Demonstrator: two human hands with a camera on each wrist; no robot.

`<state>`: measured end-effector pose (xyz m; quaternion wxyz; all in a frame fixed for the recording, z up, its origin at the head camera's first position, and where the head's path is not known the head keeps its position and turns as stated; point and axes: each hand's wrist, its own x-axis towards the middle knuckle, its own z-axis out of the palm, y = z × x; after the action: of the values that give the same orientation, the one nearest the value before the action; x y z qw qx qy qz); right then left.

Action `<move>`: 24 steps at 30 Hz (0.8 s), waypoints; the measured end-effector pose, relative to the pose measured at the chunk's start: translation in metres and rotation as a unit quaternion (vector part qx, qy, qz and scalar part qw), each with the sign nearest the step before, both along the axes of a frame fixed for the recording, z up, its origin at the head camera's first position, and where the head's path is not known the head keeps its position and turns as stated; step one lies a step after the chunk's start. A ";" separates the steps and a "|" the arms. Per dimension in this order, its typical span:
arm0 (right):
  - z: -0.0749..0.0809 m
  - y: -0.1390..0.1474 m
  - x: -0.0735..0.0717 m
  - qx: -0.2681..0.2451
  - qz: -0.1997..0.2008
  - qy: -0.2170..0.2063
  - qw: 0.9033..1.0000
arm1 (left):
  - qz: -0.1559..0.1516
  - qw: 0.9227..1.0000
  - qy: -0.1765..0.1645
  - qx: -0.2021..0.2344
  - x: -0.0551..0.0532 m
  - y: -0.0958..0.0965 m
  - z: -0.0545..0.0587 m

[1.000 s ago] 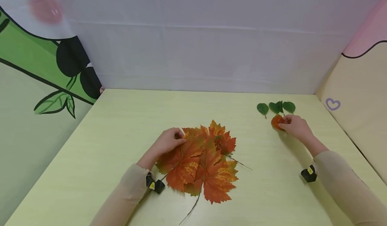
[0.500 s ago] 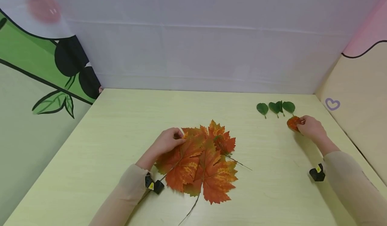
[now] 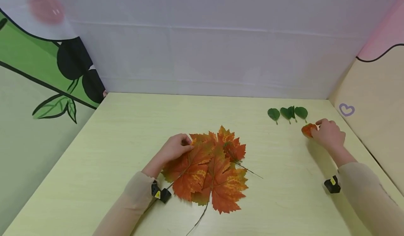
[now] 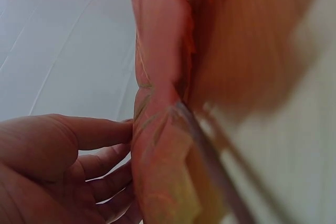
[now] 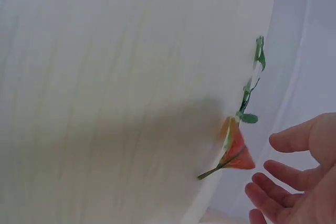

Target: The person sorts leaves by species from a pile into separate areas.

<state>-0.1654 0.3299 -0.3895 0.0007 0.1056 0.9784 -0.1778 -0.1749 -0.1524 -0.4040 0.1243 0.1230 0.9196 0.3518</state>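
Note:
Orange-and-green artificial maple leaves [image 3: 225, 180] lie overlapping in the middle of the table. My left hand [image 3: 172, 150] rests at the upper left of this pile, thumb and fingertips touching a maple leaf [image 4: 157, 145] in the left wrist view; the fingers are loosely bent. At the far right, a small orange leaf [image 3: 308, 130] is beside my right hand [image 3: 328, 134]. In the right wrist view the fingers [image 5: 286, 174] are spread apart from that leaf, and its short green stem shows. Several small green leaves [image 3: 285, 113] lie just behind it.
The pale wooden table [image 3: 132, 123] ends at a white cloth backdrop [image 3: 205, 53]. Printed panels stand at both sides, with a purple heart [image 3: 347, 109] on the right one. Thin stems [image 3: 199, 220] reach from the maple leaves towards the front.
My right hand has moved right with the small orange leaf and has let go of it near the green leaves. The left hand and the maple leaves stay in place.

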 end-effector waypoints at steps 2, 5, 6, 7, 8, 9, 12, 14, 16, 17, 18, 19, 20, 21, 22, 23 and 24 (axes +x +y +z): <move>0.001 -0.010 0.000 0.011 0.007 0.030 0.999 | 0.000 1.000 0.001 0.000 0.000 0.000 0.000; 0.004 -0.028 0.000 0.010 0.033 0.056 0.998 | 0.000 1.000 0.001 0.000 0.000 0.000 -0.001; 0.005 -0.035 0.000 0.008 0.044 0.059 0.997 | 0.001 1.000 0.000 0.000 -0.001 0.000 -0.001; 0.006 -0.042 0.001 0.003 0.056 0.059 0.997 | 0.001 1.000 0.000 -0.001 -0.001 0.000 -0.002; 0.007 -0.048 0.001 0.001 0.069 0.062 0.996 | 0.001 1.000 -0.001 0.000 -0.001 0.000 -0.002; 0.008 -0.055 0.002 -0.003 0.080 0.061 0.995 | 0.001 1.000 -0.001 0.000 -0.001 0.001 -0.002; 0.011 -0.074 0.003 -0.017 0.110 0.057 0.992 | 0.000 1.000 -0.003 0.002 -0.001 0.000 -0.002; 0.013 -0.086 0.004 -0.027 0.129 0.055 0.990 | -0.001 1.000 -0.002 0.004 -0.001 0.000 -0.001; 0.014 -0.098 0.004 -0.041 0.142 0.049 0.988 | 0.000 1.000 -0.002 0.003 -0.001 0.000 -0.001; 0.014 -0.105 0.004 -0.048 0.149 0.047 0.987 | 0.001 1.000 -0.001 0.002 -0.001 0.000 -0.002; 0.015 -0.111 0.003 -0.055 0.156 0.046 0.985 | 0.001 1.000 -0.002 0.002 -0.002 -0.001 -0.002; 0.016 -0.117 0.003 -0.060 0.163 0.046 0.984 | 0.000 1.000 -0.001 0.002 -0.002 -0.001 -0.002; 0.016 -0.122 0.002 -0.064 0.169 0.046 0.982 | 0.001 1.000 -0.002 0.001 -0.001 -0.001 -0.002; 0.016 -0.128 0.001 -0.069 0.175 0.047 0.981 | 0.001 1.000 -0.004 0.002 -0.001 -0.001 -0.002; 0.017 -0.134 0.001 -0.073 0.182 0.046 0.979 | 0.001 1.000 -0.004 0.002 -0.001 0.000 -0.002; 0.017 -0.140 0.001 -0.078 0.188 0.045 0.978 | 0.000 1.000 -0.004 0.003 -0.001 0.000 -0.002; 0.017 -0.145 0.001 -0.083 0.196 0.043 0.976 | 0.000 1.000 -0.004 0.004 -0.001 0.000 -0.001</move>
<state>-0.1642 0.1847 -0.3724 0.0017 -0.0963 0.9611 -0.2588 -0.1762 -0.1524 -0.4055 0.1277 0.1224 0.9177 0.3558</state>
